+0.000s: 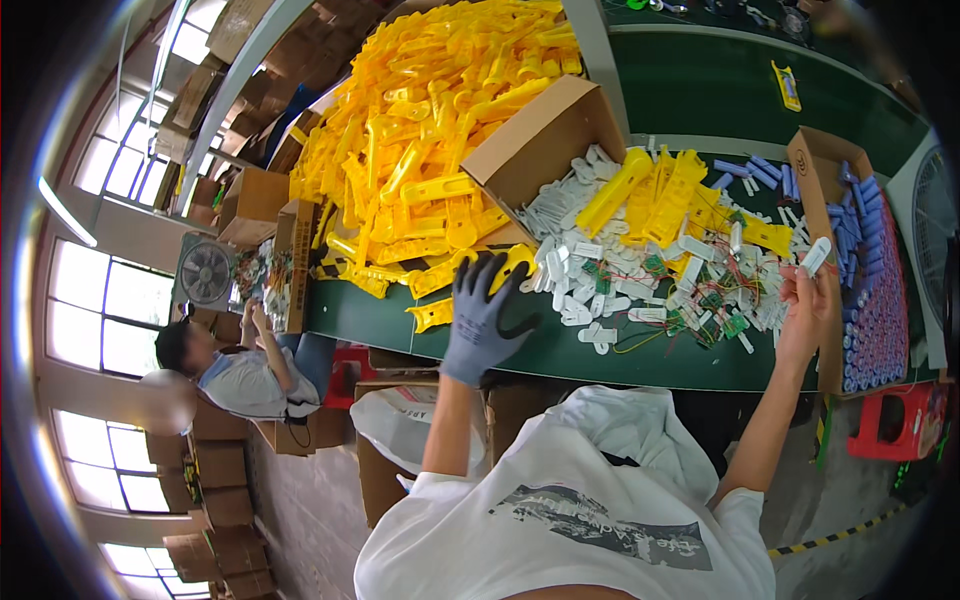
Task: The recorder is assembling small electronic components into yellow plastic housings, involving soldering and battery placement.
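My left hand, in a grey glove with dark fingertips, is spread at the near edge of the heap of yellow plastic shells. Its fingertips reach a yellow shell; whether they touch it I cannot tell. On the right, my bare right hand pinches a small white plastic piece with a rounded end. Between the hands lies a pile of white plastic pieces, mixed with green circuit boards and thin red wires. Several larger yellow shells rest on top of that pile.
A cardboard box lies tipped behind the white pieces. At right, an open carton holds many blue-purple cylindrical cells, beside a fan. Another person sits at far left. A red stool stands below right.
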Demonstrator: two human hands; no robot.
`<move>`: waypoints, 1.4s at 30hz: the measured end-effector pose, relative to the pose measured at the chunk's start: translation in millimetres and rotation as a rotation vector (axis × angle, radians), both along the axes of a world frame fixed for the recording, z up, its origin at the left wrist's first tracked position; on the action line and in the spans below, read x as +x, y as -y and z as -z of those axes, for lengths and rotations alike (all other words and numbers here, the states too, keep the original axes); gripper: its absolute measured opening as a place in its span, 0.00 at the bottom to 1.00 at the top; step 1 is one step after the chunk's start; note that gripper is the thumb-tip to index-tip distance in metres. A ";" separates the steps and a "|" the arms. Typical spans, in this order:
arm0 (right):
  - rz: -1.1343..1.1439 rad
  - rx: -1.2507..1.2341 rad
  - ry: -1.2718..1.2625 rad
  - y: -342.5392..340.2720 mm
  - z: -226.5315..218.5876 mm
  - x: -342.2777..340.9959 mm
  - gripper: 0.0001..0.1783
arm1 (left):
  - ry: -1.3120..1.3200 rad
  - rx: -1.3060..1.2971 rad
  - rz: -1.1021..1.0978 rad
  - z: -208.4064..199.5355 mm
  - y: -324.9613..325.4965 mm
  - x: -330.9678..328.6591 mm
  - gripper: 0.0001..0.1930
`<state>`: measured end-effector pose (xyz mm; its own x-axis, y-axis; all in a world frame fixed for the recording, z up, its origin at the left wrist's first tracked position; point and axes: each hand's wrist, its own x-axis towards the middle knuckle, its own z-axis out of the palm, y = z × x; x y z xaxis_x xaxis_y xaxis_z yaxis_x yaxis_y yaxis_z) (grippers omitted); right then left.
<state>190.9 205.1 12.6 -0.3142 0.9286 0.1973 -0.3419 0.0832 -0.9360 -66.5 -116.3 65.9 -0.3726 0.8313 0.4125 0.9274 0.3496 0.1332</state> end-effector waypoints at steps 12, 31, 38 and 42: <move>-0.035 0.306 0.057 -25.2 -58.4 -29.2 0.13 | -0.081 0.108 -0.410 81.3 68.4 -47.7 0.35; -0.256 0.179 -0.003 -27.5 -61.0 3.6 0.12 | -0.059 0.152 -0.123 -10.7 -164.8 40.8 0.31; -0.259 0.142 -0.010 -20.0 -41.2 20.1 0.14 | 0.103 0.044 0.533 -13.3 -220.7 82.8 0.32; -0.274 0.210 0.043 0.0 -44.4 18.1 0.14 | 0.281 -0.171 0.768 11.8 -256.5 98.4 0.23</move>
<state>209.0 205.1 57.0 -0.5585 0.7492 0.3560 -0.3384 0.1860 -0.9224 31.9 140.1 54.1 0.2532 0.9388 0.2337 0.8560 -0.3300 0.3981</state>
